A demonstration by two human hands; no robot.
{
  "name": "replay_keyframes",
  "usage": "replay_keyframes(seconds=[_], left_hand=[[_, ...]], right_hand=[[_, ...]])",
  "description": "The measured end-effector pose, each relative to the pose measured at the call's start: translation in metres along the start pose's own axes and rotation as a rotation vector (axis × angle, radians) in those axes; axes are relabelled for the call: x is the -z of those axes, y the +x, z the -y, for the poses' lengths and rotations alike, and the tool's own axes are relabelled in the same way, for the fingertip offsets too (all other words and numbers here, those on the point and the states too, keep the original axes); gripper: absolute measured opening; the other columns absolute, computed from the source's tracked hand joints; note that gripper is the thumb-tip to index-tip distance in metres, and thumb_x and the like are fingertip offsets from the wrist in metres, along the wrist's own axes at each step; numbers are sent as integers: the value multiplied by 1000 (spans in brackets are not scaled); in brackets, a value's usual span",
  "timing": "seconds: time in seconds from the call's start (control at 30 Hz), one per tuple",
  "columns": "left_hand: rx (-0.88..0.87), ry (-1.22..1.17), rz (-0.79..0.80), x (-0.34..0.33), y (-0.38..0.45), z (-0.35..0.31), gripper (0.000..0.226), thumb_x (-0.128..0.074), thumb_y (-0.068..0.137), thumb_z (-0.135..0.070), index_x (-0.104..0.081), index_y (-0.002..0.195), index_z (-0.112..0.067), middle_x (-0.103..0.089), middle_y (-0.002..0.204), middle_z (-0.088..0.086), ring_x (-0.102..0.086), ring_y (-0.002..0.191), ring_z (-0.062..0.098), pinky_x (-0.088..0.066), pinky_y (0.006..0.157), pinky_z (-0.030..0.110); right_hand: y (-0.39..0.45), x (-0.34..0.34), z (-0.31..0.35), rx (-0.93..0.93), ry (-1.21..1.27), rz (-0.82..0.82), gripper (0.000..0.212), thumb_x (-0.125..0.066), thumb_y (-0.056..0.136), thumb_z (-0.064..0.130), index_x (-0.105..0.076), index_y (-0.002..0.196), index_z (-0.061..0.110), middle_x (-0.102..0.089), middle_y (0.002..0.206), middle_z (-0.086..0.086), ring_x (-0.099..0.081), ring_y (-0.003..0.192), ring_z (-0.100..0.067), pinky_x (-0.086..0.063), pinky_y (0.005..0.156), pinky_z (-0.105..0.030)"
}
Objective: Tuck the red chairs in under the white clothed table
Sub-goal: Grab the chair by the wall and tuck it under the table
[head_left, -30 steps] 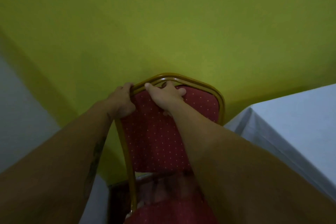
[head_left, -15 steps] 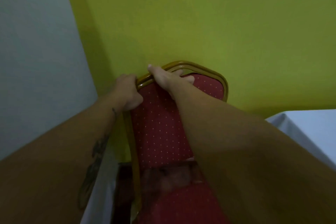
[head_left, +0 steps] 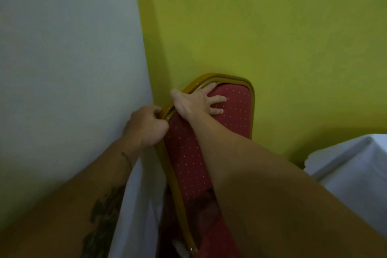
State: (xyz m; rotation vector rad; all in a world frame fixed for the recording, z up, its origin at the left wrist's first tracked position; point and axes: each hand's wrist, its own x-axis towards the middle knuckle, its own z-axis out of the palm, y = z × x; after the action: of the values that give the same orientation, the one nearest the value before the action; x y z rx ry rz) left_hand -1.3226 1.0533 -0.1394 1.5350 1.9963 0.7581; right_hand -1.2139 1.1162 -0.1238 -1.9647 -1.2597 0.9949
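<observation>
A red chair (head_left: 188, 163) with white-dotted upholstery and a gold metal frame fills the lower middle, its back leaning to the right. My left hand (head_left: 146, 125) is closed around the frame at the back's upper left corner. My right hand (head_left: 196, 100) grips the top of the back, thumb hooked over the frame and fingers spread on the red fabric. A corner of a white-clothed table (head_left: 351, 174) shows at the right edge, apart from the chair. The chair's seat and legs are hidden by my arms.
A yellow-green wall (head_left: 272, 27) rises behind the chair. A pale grey-white surface (head_left: 62, 58) fills the left side. White cloth (head_left: 136, 205) hangs right beside the chair's left frame at the bottom.
The view has swung left: the pale surface now covers the left side and the table at the right has shrunk to a corner. Both hands kept hold of the chair back; my right fingers spread.
</observation>
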Motion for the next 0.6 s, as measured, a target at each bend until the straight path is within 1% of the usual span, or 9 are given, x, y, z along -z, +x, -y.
replay_keyframes(seconds=[0.03,0.1,0.2,0.23,0.3,0.37,0.4,0.47,0.6], left_hand=[[7,-41,21,4,-7,2,24,-54,65,-27,-73,78,-19,-72,83,1,-67,87,28,-54,78,36],[31,-155,48,9,-20,11,33,-52,64,-23,-79,82,-27,-77,88,1,-69,91,29,-55,87,41],[95,-273,83,9,-38,28,38,-52,63,-18,-81,80,-35,-78,84,3,-71,90,33,-57,88,50],[146,-323,83,8,-44,28,35,-52,66,-18,-82,78,-32,-78,80,4,-72,87,35,-58,85,51],[284,-411,90,15,-54,22,26,-55,79,-14,-78,68,-19,-72,67,6,-68,72,32,-57,72,40],[330,-443,116,28,-58,7,21,-57,84,-16,-73,73,-9,-64,62,9,-58,58,26,-47,62,33],[326,-443,108,35,-57,-3,20,-57,84,-18,-71,78,-4,-60,62,8,-54,56,24,-43,59,31],[285,-437,87,52,-51,-27,13,-54,92,-17,-64,85,-12,-55,67,6,-52,58,21,-39,57,28],[80,-259,100,67,-36,-81,15,-50,98,-14,-60,88,-9,-60,87,12,-59,72,24,-39,62,28]], right_hand=[[-5,1,0,-3,3,30,126,-70,79,51,17,162,18,26,166,-26,14,150,-58,-11,119,-67],[-12,1,-5,38,-7,72,127,-69,78,53,19,162,19,28,165,-26,15,150,-60,-10,120,-65],[-22,3,-14,83,-29,149,124,-69,79,52,18,163,21,25,167,-23,13,151,-58,-12,120,-62],[-28,6,-17,95,-32,170,123,-70,80,52,17,163,22,25,168,-21,12,151,-57,-13,120,-61],[-41,14,-22,124,-45,193,121,-70,82,51,16,163,23,24,169,-19,10,153,-54,-15,121,-59],[-48,22,-29,138,-55,223,121,-70,83,51,16,163,24,23,169,-19,9,153,-53,-14,122,-57],[-53,25,-32,140,-58,236,120,-70,83,50,16,163,24,23,169,-18,9,154,-52,-13,122,-56],[-65,31,-37,146,-65,261,120,-71,83,49,15,163,25,24,169,-18,8,154,-51,-13,122,-55],[-97,40,-61,230,-27,280,116,-69,86,44,16,163,27,21,170,-20,9,156,-46,-13,123,-54]])
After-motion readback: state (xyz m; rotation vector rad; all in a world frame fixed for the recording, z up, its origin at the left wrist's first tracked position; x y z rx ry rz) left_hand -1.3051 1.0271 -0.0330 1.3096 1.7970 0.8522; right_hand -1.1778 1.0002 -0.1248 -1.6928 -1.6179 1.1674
